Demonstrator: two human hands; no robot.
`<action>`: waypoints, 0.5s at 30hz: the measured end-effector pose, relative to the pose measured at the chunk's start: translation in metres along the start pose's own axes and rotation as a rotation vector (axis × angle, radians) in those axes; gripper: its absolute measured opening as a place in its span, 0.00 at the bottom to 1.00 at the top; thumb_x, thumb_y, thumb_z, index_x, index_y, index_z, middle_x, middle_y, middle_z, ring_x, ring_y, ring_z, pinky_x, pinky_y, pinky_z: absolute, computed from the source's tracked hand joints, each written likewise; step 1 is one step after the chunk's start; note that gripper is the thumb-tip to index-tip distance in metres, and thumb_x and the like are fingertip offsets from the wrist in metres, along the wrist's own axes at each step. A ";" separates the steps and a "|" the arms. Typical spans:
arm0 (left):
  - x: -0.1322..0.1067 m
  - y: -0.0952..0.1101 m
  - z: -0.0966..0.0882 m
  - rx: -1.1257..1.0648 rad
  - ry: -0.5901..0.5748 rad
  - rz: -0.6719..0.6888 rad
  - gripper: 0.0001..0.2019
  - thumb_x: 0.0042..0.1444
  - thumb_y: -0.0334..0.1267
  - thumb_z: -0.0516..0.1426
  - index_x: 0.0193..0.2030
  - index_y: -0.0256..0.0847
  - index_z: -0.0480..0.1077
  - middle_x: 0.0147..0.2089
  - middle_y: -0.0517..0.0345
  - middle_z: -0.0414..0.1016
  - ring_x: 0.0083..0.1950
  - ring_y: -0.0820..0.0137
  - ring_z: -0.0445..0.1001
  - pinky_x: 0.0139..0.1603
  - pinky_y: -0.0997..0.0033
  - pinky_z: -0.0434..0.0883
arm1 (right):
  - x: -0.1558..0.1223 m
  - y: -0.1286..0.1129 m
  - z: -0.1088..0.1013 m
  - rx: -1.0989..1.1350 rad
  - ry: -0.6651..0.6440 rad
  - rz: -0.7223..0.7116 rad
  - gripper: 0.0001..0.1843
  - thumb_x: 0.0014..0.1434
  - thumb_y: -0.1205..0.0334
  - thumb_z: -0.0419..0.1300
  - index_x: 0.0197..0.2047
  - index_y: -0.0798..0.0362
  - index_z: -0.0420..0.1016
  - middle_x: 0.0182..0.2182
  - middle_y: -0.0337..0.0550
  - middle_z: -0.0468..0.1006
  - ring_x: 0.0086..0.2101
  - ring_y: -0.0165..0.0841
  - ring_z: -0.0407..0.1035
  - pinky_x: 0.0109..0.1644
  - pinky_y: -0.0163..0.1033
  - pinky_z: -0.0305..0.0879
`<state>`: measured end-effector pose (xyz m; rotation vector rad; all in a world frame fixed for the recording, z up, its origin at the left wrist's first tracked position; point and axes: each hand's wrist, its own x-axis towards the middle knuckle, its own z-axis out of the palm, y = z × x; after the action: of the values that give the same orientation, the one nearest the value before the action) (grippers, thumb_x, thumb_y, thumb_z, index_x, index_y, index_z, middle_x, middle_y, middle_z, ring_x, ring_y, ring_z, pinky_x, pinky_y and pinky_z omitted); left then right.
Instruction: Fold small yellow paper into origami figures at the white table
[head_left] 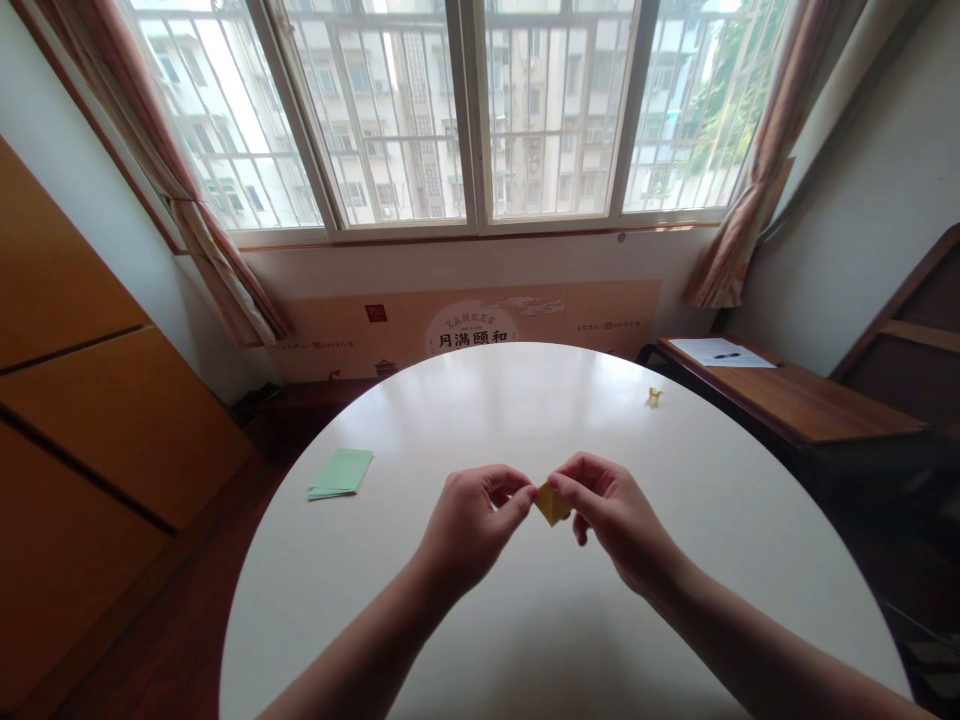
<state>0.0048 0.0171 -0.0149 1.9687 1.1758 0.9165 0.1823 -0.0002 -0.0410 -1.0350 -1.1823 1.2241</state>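
A small folded piece of yellow paper [553, 508] is held up over the white round table [480, 640], with creases showing on its face. My left hand [480, 515] pinches its left corner between thumb and forefinger. From the other side, my right hand [604, 505] grips the upper right edge with thumb and fingers, covering part of the paper. A little folded yellow paper figure [654, 397] stands apart near the table's far right edge. To the left lies a stack of green paper sheets [341, 472], slightly fanned.
Beyond the table's right edge is a wooden side table [840, 395] bearing a white sheet [720, 352] and a pen [727, 356]. An orange cabinet [112, 430] stands at the left. A printed panel [330, 320] is under the barred window [472, 120].
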 end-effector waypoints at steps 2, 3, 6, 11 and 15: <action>0.000 -0.001 0.000 -0.025 -0.006 -0.019 0.10 0.58 0.40 0.58 0.34 0.37 0.78 0.28 0.55 0.78 0.28 0.71 0.73 0.23 0.78 0.67 | 0.000 0.000 0.000 -0.020 -0.018 0.001 0.14 0.57 0.52 0.66 0.32 0.56 0.76 0.25 0.41 0.76 0.24 0.28 0.65 0.19 0.29 0.60; 0.000 -0.001 0.001 -0.047 -0.012 -0.035 0.11 0.59 0.40 0.57 0.34 0.36 0.77 0.28 0.55 0.78 0.28 0.71 0.73 0.22 0.78 0.67 | 0.000 0.000 0.000 -0.030 -0.032 0.005 0.14 0.57 0.52 0.66 0.34 0.56 0.77 0.26 0.42 0.77 0.25 0.29 0.66 0.20 0.29 0.60; 0.002 -0.004 0.002 -0.137 -0.053 -0.098 0.11 0.59 0.42 0.57 0.35 0.36 0.76 0.28 0.55 0.76 0.27 0.70 0.72 0.20 0.78 0.67 | 0.001 -0.001 0.000 -0.052 -0.073 0.021 0.16 0.56 0.51 0.66 0.37 0.56 0.79 0.28 0.44 0.78 0.27 0.31 0.68 0.20 0.30 0.62; 0.003 -0.005 0.003 -0.215 -0.111 -0.152 0.13 0.58 0.43 0.58 0.36 0.34 0.76 0.28 0.54 0.75 0.27 0.70 0.71 0.17 0.78 0.66 | 0.002 -0.001 0.000 -0.059 -0.051 0.040 0.15 0.56 0.51 0.66 0.33 0.57 0.78 0.25 0.43 0.77 0.26 0.30 0.67 0.20 0.30 0.61; 0.003 -0.003 0.001 -0.194 -0.124 -0.138 0.14 0.57 0.44 0.59 0.38 0.35 0.78 0.29 0.53 0.77 0.27 0.71 0.71 0.18 0.79 0.66 | 0.001 -0.002 -0.002 -0.026 -0.037 0.067 0.15 0.55 0.51 0.67 0.31 0.56 0.78 0.25 0.42 0.77 0.26 0.30 0.67 0.20 0.29 0.61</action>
<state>0.0055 0.0209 -0.0172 1.7414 1.0947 0.7937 0.1843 0.0005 -0.0392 -1.0831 -1.2035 1.2874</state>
